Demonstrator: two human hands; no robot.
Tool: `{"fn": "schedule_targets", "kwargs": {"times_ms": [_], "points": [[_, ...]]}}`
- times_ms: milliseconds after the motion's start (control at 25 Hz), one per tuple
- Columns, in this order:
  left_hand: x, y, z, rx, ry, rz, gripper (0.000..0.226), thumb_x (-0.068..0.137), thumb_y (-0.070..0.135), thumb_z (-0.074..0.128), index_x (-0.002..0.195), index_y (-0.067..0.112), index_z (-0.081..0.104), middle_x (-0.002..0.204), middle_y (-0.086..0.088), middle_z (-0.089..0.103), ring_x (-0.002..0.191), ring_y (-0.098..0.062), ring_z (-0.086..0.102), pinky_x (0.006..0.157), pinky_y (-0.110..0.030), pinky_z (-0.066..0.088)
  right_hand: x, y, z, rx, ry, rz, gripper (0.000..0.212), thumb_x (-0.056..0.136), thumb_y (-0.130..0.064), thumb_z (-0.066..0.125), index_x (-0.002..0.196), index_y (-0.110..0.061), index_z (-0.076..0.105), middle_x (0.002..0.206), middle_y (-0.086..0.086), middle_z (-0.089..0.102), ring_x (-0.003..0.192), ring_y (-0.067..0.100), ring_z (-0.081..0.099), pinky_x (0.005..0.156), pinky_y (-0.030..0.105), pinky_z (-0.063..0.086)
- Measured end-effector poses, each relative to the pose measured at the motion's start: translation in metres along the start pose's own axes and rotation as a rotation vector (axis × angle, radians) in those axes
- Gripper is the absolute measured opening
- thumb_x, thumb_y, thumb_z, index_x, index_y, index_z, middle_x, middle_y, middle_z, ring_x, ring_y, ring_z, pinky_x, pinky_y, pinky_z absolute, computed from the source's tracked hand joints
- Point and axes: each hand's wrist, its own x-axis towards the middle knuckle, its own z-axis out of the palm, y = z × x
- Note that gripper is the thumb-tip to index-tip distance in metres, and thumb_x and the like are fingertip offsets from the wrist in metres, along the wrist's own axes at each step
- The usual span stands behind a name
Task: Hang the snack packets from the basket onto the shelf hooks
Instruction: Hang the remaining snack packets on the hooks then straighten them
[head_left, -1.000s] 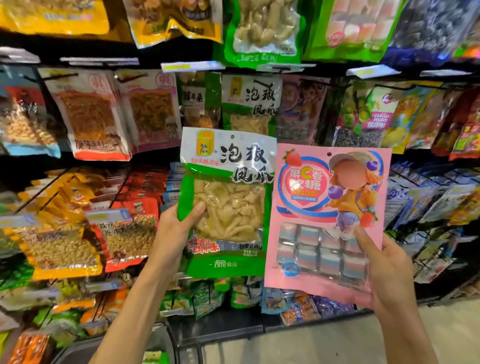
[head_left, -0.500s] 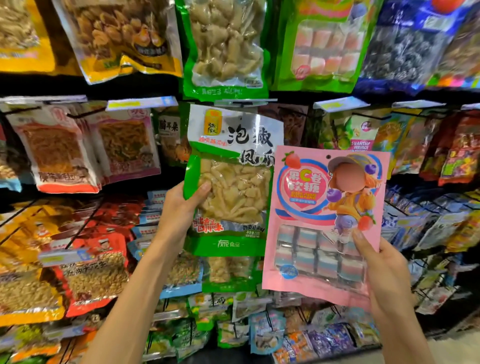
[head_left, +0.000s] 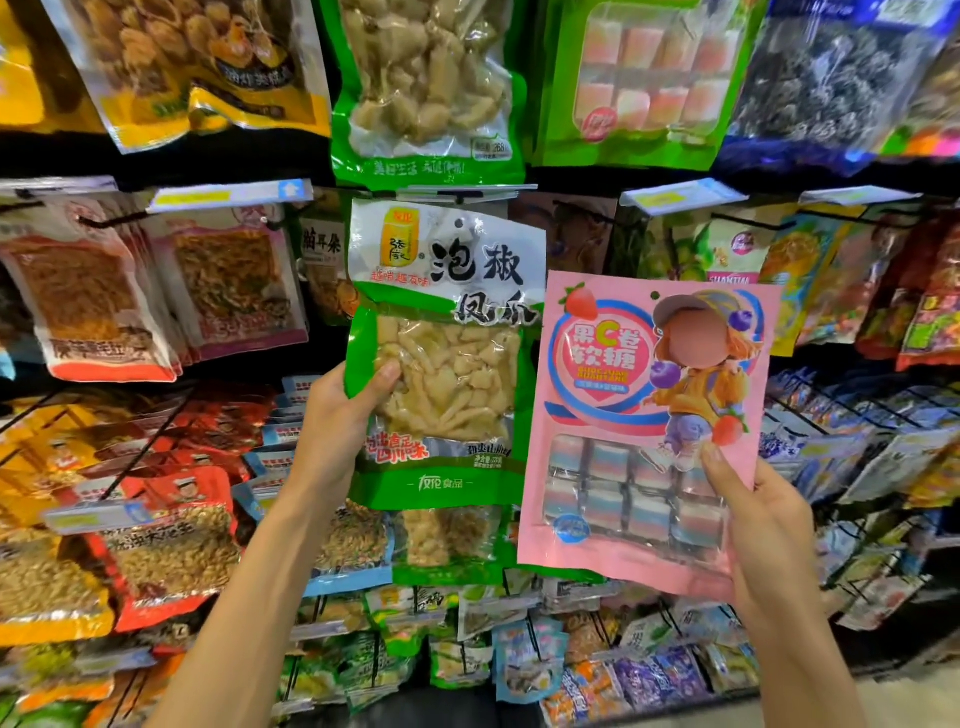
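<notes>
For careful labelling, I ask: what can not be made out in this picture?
Head view:
- Basket: outside the frame.
- Left hand: fingers are behind the green packet; only the thumb shows.
- Pink packet: lower right corner covered by the right hand.

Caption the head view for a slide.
Left hand holds a green snack packet near the shelf hooks; right hand holds a pink candy packet.

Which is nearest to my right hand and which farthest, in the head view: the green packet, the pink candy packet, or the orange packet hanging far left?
1. pink candy packet: gripped by the right hand itself, at its lower right edge.
2. green packet: just left of the pink one, held by the left hand.
3. orange packet: hanging at far left.
</notes>
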Motion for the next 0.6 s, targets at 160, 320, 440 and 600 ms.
{"fn": "schedule_targets", "kwargs": {"times_ms": [160, 320, 440, 600], "points": [[0.002, -0.001, -0.003, -0.036, 0.019, -0.032, 0.015, 0.095, 0.022, 0.059, 0.107, 0.018, 0.068, 0.098, 0.005, 0.075, 0.092, -0.012, 0.071, 0.076, -0.025, 0.055, 0.001, -0.004, 0.002, 0.009, 0.002, 0.024, 0.027, 0.089, -0.041, 0.065, 0.108, -0.023, 0.072, 0.102, -0.004, 0.076, 0.103, 0.022, 0.069, 0.096, 0.055, 0.05], [0.007, -0.004, -0.001, -0.04, 0.022, -0.056, 0.018, 0.095, 0.023, 0.059, 0.11, 0.017, 0.067, 0.106, -0.001, 0.074, 0.1, -0.02, 0.07, 0.085, -0.035, 0.055, 0.005, -0.008, 0.004, 0.031, -0.014, 0.014, 0.022, 0.091, -0.037, 0.064, 0.107, -0.024, 0.072, 0.102, -0.008, 0.075, 0.103, 0.013, 0.068, 0.096, 0.042, 0.05], [0.011, -0.006, 0.003, -0.026, 0.026, -0.057, 0.019, 0.095, 0.025, 0.059, 0.11, 0.016, 0.067, 0.106, -0.001, 0.074, 0.101, -0.02, 0.07, 0.088, -0.037, 0.054, 0.014, -0.011, 0.007, 0.05, -0.015, -0.005, 0.018, 0.092, -0.033, 0.064, 0.106, -0.024, 0.071, 0.099, -0.01, 0.076, 0.099, 0.007, 0.068, 0.089, 0.032, 0.051], [0.02, -0.012, 0.003, -0.003, 0.057, -0.065, 0.018, 0.094, 0.027, 0.06, 0.107, 0.017, 0.068, 0.104, -0.001, 0.074, 0.101, -0.021, 0.069, 0.093, -0.042, 0.053, 0.038, -0.012, 0.014, 0.046, -0.033, -0.032, 0.016, 0.091, -0.035, 0.065, 0.101, -0.025, 0.072, 0.1, -0.006, 0.076, 0.101, 0.014, 0.069, 0.09, 0.034, 0.052]]}}
